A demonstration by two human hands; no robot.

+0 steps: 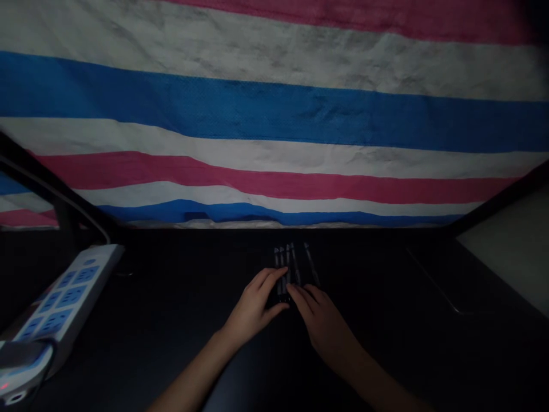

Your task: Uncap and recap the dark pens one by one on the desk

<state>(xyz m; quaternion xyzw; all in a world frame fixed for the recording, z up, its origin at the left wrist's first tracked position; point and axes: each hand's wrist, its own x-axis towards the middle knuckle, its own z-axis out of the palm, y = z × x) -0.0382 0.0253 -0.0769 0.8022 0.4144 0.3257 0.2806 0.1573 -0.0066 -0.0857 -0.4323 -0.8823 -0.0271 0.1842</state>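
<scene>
Several dark, slender pen-like sticks (pixel 295 263) lie on the black table, their tips pointing away from me. Most are side by side, while one (pixel 312 264) lies a little apart on the right. My left hand (pixel 257 300) rests at the left of the group, thumb and index finger apart, its fingertips touching the sticks. From the right, my right hand (pixel 317 312) reaches to their near ends, with its fingers bent over them. The dim light hides exactly where its fingertips touch.
A white power strip (pixel 72 292) with blue sockets and a plugged-in adapter (pixel 19 353) lies on the left. Striped red, white and blue sheeting (pixel 274 114) hangs behind the black table (pixel 171 343). A dark flat panel (pixel 480 280) is on the right.
</scene>
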